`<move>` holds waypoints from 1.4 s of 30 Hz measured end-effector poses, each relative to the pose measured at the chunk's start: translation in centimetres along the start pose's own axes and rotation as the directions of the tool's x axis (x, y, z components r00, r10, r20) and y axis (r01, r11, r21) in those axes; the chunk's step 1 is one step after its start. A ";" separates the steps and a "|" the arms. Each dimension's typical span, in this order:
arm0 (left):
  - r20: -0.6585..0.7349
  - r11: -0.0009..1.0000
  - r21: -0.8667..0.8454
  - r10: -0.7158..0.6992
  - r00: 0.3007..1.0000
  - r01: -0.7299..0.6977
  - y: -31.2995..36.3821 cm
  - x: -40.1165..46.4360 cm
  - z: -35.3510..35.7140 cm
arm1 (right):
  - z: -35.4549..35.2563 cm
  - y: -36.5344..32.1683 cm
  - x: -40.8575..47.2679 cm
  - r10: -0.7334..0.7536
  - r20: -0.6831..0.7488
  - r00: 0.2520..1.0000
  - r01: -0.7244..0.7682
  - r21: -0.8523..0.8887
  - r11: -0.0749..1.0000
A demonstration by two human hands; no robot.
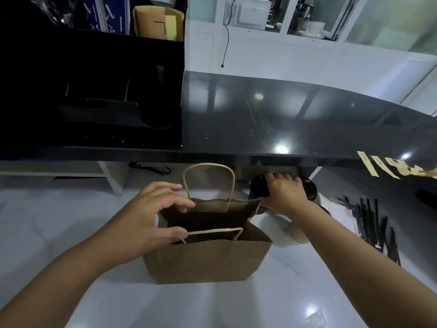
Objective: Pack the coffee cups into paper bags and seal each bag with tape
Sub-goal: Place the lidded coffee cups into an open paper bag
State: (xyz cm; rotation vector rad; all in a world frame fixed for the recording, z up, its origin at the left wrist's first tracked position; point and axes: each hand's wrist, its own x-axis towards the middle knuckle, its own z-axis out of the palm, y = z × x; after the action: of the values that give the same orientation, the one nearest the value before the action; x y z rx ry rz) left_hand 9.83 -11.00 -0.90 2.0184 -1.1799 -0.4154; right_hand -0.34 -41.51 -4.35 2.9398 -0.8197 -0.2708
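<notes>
A brown paper bag point(203, 261) stands open on the white counter point(212, 304) in front of me, one twisted handle up at the back and one lying across its mouth. My left hand point(151, 214) holds the bag's left rim, fingers and thumb spread around the opening. To the right of the bag, my right hand point(283, 192) grips the black lid of a coffee cup point(259, 187) from above. A second black-lidded cup point(309, 185) stands just behind the hand. The bag's inside is dark.
A raised black shelf point(283, 119) runs across the back, with strips of tan tape point(369, 164) stuck along its right edge. Several black wrapped straws point(373, 230) lie on the right. A black organizer point(106, 110) sits at the left.
</notes>
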 end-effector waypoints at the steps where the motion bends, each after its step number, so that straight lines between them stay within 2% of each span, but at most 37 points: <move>1: -0.010 1.000 -0.002 0.007 1.000 -0.007 0.1 0.1 0.2 | 0.1 0.0 0.1 0.004 0.008 1.000 -0.004 -0.015 1.000; 4: -0.013 1.000 0.030 0.006 1.000 -0.005 0.2 0.3 0.6 | 0.2 0.1 0.4 0.001 0.000 1.000 -0.001 -0.018 1.000; 10: 0.042 0.995 0.089 -0.050 0.998 0.046 0.1 0.3 0.9 | -0.2 -0.3 0.0 -0.008 -0.020 1.000 0.010 0.083 0.996; 15: 0.094 0.993 0.049 -0.112 0.989 0.107 0.8 -0.1 0.7 | -2.5 0.0 -1.7 0.047 -0.031 0.998 -0.033 0.344 0.938; 18: 0.132 0.988 0.048 -0.153 0.979 0.148 1.1 -0.3 0.6 | -5.2 0.6 -3.5 0.061 -0.032 0.998 -0.041 0.436 0.899; 25: 0.177 0.985 0.066 -0.168 0.970 0.159 1.6 -0.3 0.6 | -11.9 1.3 -8.4 0.052 -0.130 0.990 0.012 0.451 0.892; 32: 0.186 0.984 0.080 -0.170 0.968 0.158 1.4 -0.6 0.5 | -16.1 -0.6 -11.3 -0.048 -0.264 0.963 0.179 0.500 0.848; 36: 0.202 0.985 0.075 -0.166 0.965 0.154 1.5 -0.7 0.5 | -16.0 -3.7 -11.5 -0.172 -0.148 0.974 0.226 0.588 0.776; 42: 0.203 0.985 0.081 -0.166 0.965 0.153 1.5 -0.8 0.5 | -12.7 -8.3 -9.8 -0.349 0.059 0.935 0.288 0.447 0.847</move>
State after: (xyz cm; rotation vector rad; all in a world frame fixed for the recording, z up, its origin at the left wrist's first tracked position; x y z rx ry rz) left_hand 8.22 -10.99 -0.20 2.1757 -1.1715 -0.6929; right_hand -2.00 -28.98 8.54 3.5161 -0.4342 -0.3567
